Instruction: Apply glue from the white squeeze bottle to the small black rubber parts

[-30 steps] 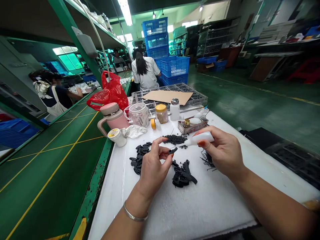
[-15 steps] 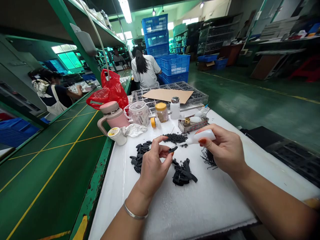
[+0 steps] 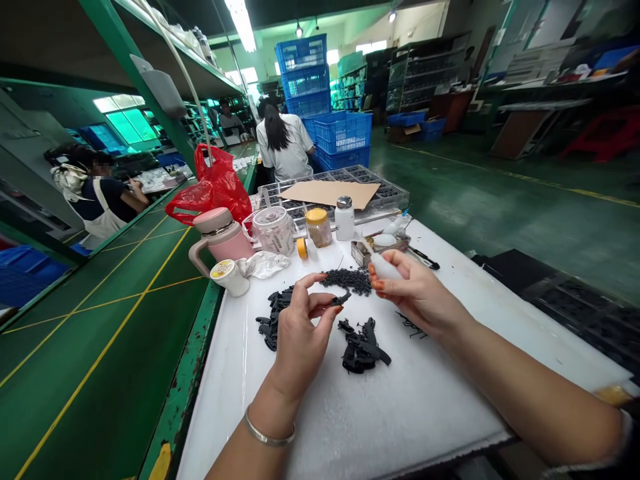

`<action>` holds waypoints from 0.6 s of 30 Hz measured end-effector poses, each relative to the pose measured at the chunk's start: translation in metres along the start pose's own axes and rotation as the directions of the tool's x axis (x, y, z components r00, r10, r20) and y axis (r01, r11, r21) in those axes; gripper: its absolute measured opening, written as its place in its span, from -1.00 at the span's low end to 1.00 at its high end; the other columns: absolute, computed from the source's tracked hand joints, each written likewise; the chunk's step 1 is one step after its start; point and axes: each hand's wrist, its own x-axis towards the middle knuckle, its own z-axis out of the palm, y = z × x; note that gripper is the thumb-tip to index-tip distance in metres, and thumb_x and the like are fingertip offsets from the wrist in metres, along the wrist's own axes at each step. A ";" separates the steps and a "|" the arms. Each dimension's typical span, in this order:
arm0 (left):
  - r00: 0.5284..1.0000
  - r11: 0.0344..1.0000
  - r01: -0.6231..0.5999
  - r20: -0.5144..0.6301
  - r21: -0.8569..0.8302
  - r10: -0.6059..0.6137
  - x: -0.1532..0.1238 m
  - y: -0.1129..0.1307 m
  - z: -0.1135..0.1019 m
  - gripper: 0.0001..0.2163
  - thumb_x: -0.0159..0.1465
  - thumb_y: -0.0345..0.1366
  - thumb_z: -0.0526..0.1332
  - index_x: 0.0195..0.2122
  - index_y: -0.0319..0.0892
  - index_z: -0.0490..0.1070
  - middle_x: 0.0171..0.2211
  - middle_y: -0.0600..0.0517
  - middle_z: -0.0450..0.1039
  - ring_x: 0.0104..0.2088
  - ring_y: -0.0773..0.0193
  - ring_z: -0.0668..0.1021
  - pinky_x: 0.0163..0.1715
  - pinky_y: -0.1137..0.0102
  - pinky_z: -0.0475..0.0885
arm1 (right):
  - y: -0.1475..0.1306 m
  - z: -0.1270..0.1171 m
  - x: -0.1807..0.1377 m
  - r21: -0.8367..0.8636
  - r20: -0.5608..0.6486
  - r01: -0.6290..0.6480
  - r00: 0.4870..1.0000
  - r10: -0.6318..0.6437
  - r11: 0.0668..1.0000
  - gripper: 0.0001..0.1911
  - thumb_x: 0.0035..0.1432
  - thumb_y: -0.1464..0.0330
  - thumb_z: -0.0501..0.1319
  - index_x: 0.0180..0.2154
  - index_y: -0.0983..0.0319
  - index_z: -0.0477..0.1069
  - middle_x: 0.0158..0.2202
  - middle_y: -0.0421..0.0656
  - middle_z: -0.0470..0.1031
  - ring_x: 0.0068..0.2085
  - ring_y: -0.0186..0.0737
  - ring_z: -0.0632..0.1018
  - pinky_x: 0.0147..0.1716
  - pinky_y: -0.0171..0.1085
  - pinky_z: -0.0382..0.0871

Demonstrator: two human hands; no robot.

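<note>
Between thumb and fingers, my left hand [image 3: 306, 320] pinches a small black part [image 3: 341, 299]. My right hand [image 3: 417, 290] is closed around a small white squeeze bottle [image 3: 385, 267], its narrow tip pointing up and to the left, apart from the black part. Under the hands lies a pile of black curved parts [image 3: 365, 347] on the white tabletop [image 3: 400, 413]. Another black heap [image 3: 274, 317] is partly hidden behind my left hand. Tiny black rings [image 3: 347, 280] are spread beyond my fingers. Thin black pins [image 3: 413, 325] lie beneath my right wrist, partly covered.
Along the back stand a pink thermos [image 3: 225, 237], a clear plastic jug [image 3: 274, 232], a yellow-lidded jar [image 3: 319, 227] and a white dispenser bottle [image 3: 345, 219]. A green conveyor belt [image 3: 115, 313] runs along the left. One person in a white shirt [image 3: 286, 147] works ahead, near blue crates [image 3: 343, 133].
My right hand has moved left and turned the squeeze bottle so its tip points upward, away from the black part. My left hand keeps its pinch. The view has shifted slightly.
</note>
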 end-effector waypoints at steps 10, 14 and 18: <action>0.974 0.962 -0.223 0.068 0.160 0.214 -0.004 -0.002 -0.003 -0.47 0.26 -0.45 0.15 0.24 -0.03 0.07 -0.17 0.07 0.56 -0.09 0.24 0.56 0.01 0.30 0.41 | 0.023 0.009 0.001 0.007 0.276 -0.364 0.896 0.348 0.932 -0.72 0.05 0.23 0.31 -0.33 0.32 0.38 -0.45 -0.20 0.38 -0.50 -0.47 0.37 -0.63 -0.52 0.15; 0.943 0.904 -0.328 0.146 0.274 0.298 -0.003 -0.005 -0.004 -0.49 0.26 -0.48 0.13 0.22 0.01 0.12 -0.11 0.09 0.55 0.00 0.23 0.51 0.04 0.30 0.38 | 0.025 0.008 0.003 0.036 0.285 -0.365 0.896 0.340 0.930 -0.70 -0.08 0.38 0.40 -0.32 0.29 0.35 -0.42 -0.25 0.36 -0.49 -0.49 0.36 -0.59 -0.52 0.19; 0.940 0.916 -0.327 0.175 0.232 0.292 -0.002 -0.006 -0.002 -0.50 0.25 -0.49 0.13 0.20 -0.01 0.17 -0.08 0.06 0.52 -0.03 0.25 0.52 -0.02 0.34 0.41 | 0.025 0.006 0.004 0.018 0.294 -0.364 0.892 0.343 0.931 -0.65 -0.15 0.43 0.43 -0.31 0.27 0.34 -0.43 -0.28 0.34 -0.48 -0.49 0.34 -0.56 -0.49 0.22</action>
